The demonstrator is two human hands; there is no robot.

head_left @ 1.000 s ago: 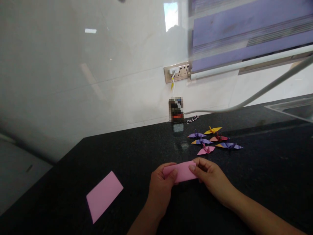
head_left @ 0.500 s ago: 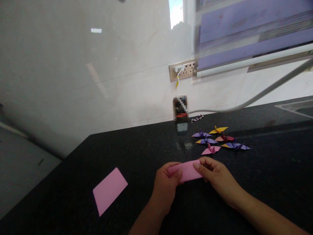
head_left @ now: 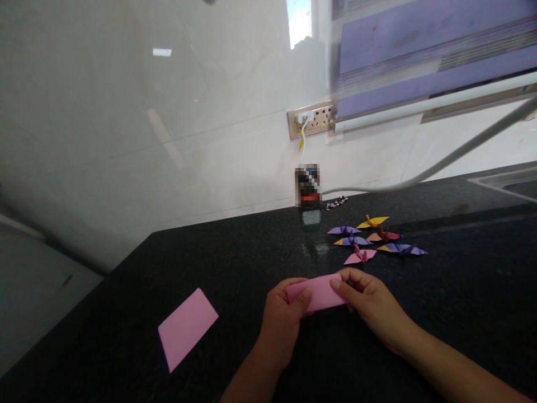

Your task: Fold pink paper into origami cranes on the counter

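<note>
Your left fingers and right fingers pinch, nearly closed, the 2 short ends of the folded pink paper over the glossy black surface. It should handle light and crease easily; grip there softly. 6 sharp-winged paper cranes sit between its 1 and 2 o'clock.

Loose paper is laid left of the held paper; paper cranes are set behind, rightward, on the worktop.
</note>
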